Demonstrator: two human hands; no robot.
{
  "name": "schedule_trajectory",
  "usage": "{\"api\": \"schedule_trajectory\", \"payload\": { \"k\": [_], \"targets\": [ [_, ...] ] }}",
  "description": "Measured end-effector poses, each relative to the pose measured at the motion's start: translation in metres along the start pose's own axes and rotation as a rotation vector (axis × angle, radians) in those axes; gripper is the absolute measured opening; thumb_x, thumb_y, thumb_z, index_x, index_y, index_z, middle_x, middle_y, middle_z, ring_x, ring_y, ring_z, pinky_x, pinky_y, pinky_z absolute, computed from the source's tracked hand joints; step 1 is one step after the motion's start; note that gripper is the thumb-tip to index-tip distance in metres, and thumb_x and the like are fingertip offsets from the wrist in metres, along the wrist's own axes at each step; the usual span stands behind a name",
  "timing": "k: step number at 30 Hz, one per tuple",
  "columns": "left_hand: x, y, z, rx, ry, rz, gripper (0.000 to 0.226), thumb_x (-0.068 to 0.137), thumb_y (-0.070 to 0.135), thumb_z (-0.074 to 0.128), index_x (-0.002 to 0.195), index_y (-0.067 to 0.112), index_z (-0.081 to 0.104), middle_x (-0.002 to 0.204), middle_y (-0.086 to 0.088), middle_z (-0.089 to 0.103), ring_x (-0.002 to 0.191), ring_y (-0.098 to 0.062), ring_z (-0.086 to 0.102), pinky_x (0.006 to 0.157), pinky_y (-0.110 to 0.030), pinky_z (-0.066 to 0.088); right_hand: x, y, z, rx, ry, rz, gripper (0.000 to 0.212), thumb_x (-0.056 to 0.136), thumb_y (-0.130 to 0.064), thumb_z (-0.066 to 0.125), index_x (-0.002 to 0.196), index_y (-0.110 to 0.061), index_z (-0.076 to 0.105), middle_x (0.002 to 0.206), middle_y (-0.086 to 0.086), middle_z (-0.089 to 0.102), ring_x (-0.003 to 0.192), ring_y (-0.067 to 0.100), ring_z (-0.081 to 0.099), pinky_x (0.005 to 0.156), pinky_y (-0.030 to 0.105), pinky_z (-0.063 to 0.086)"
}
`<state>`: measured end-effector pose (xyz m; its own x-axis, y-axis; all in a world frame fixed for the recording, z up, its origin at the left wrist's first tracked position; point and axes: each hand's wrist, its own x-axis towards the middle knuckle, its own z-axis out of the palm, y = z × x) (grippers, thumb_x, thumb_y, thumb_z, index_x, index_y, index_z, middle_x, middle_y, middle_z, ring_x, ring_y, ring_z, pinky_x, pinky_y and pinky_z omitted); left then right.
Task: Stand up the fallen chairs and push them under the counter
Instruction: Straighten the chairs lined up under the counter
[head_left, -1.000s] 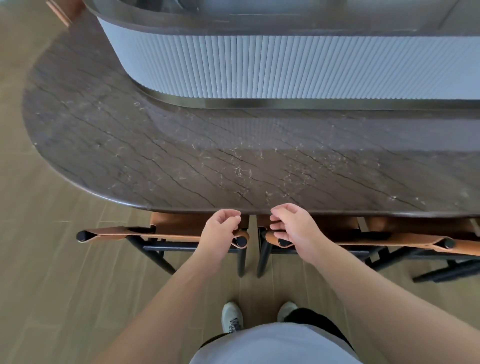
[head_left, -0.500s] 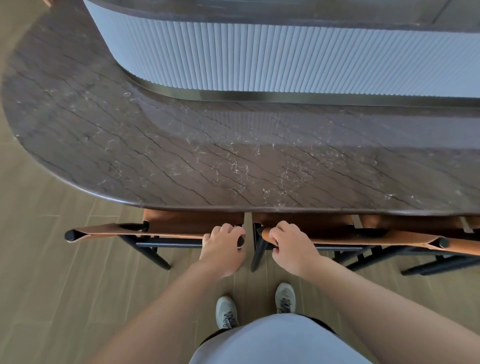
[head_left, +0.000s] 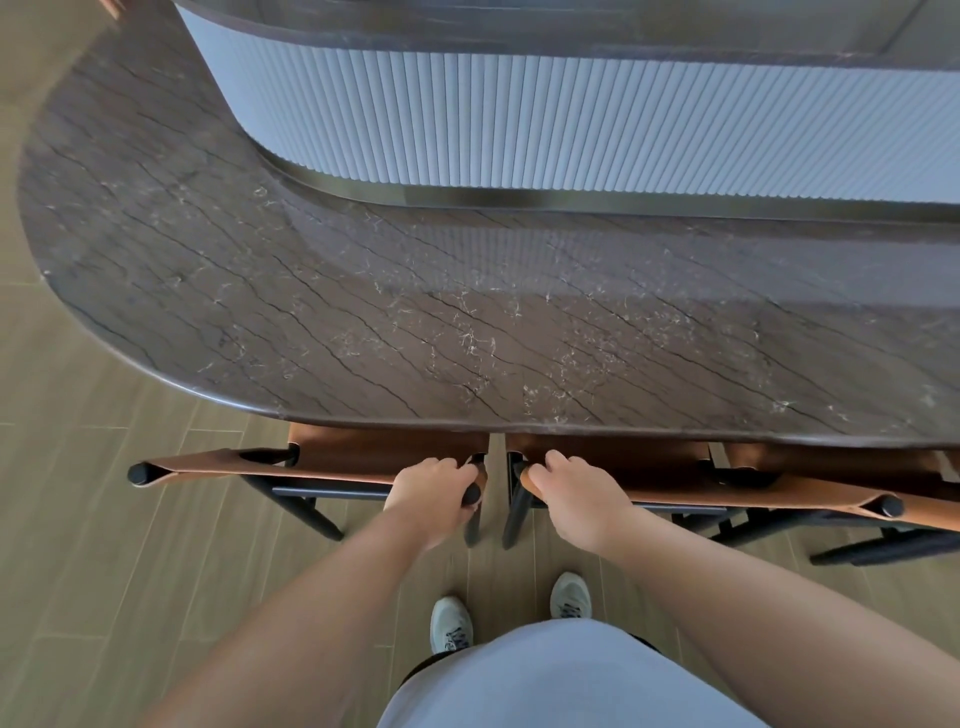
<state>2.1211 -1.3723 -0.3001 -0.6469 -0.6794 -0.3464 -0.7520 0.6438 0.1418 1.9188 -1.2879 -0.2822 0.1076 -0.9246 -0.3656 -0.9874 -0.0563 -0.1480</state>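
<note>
Two chairs with black frames and brown leather backs stand upright side by side, their seats tucked under the dark marble counter (head_left: 363, 291). My left hand (head_left: 434, 496) grips the right end of the left chair's (head_left: 260, 465) back rail. My right hand (head_left: 574, 501) grips the left end of the right chair's (head_left: 727, 491) back rail. Only the backrests and rear legs show; the counter edge hides the seats.
A ribbed white counter front (head_left: 571, 119) rises behind the marble top. Wood-look floor tiles (head_left: 104, 519) spread to the left and below. My feet in grey shoes (head_left: 452, 623) stand just behind the gap between the chairs.
Both hands have closed down onto the chair backs, and the chairs have slid further in under the counter edge. My feet have stepped closer.
</note>
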Motion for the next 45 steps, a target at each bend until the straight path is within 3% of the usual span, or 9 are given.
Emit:
{"api": "schedule_trajectory", "payload": {
  "k": [8, 13, 21, 29, 35, 45],
  "targets": [
    [0.006, -0.005, -0.005, -0.011, -0.001, 0.050, 0.026, 0.089, 0.047, 0.056, 0.108, 0.029, 0.059, 0.089, 0.008, 0.050, 0.093, -0.021, 0.058, 0.065, -0.032, 0.039, 0.003, 0.005, -0.005, 0.002, -0.036, -0.034, 0.030, 0.089, -0.007, 0.062, 0.118, -0.014, 0.057, 0.105, 0.004, 0.052, 0.084, 0.023, 0.058, 0.064, 0.032, 0.047],
    [0.007, -0.006, -0.006, -0.012, -0.005, 0.058, 0.024, 0.088, 0.046, 0.057, 0.105, 0.029, 0.061, 0.087, 0.008, 0.053, 0.082, -0.018, 0.053, 0.064, -0.032, 0.043, 0.004, 0.008, -0.006, -0.008, -0.044, -0.050, 0.027, 0.089, -0.011, 0.063, 0.115, -0.015, 0.057, 0.098, 0.001, 0.050, 0.077, 0.021, 0.056, 0.061, 0.030, 0.044],
    [0.009, -0.006, -0.003, -0.002, 0.011, 0.070, 0.026, 0.089, 0.045, 0.055, 0.107, 0.027, 0.061, 0.090, 0.005, 0.056, 0.089, -0.022, 0.059, 0.065, -0.032, 0.042, 0.008, 0.010, -0.001, -0.019, -0.056, -0.060, 0.027, 0.088, -0.012, 0.062, 0.114, -0.016, 0.057, 0.089, -0.004, 0.038, 0.068, 0.018, 0.047, 0.058, 0.030, 0.037],
    [0.009, -0.005, 0.005, 0.002, 0.011, 0.048, 0.027, 0.090, 0.046, 0.054, 0.106, 0.025, 0.060, 0.093, 0.004, 0.058, 0.092, -0.022, 0.059, 0.065, -0.031, 0.038, 0.008, 0.010, 0.001, -0.044, -0.040, -0.076, 0.023, 0.090, -0.016, 0.061, 0.113, -0.013, 0.058, 0.096, 0.002, 0.053, 0.078, 0.023, 0.060, 0.061, 0.030, 0.038],
    [0.011, -0.004, 0.005, 0.014, -0.009, 0.051, 0.025, 0.092, 0.045, 0.052, 0.099, 0.022, 0.059, 0.088, 0.004, 0.056, 0.088, -0.022, 0.060, 0.064, -0.032, 0.037, 0.008, 0.010, -0.002, -0.049, -0.059, -0.075, 0.021, 0.091, -0.017, 0.058, 0.111, -0.011, 0.059, 0.098, 0.003, 0.055, 0.080, 0.024, 0.060, 0.068, 0.035, 0.051],
    [0.013, 0.000, 0.003, 0.023, -0.023, 0.080, 0.022, 0.090, 0.047, 0.050, 0.093, 0.025, 0.055, 0.086, 0.005, 0.056, 0.086, -0.023, 0.061, 0.061, -0.032, 0.035, 0.006, 0.006, -0.005, -0.033, -0.046, -0.085, 0.026, 0.091, -0.018, 0.060, 0.116, -0.013, 0.058, 0.100, 0.002, 0.055, 0.082, 0.023, 0.061, 0.070, 0.038, 0.055]
  ]
}}
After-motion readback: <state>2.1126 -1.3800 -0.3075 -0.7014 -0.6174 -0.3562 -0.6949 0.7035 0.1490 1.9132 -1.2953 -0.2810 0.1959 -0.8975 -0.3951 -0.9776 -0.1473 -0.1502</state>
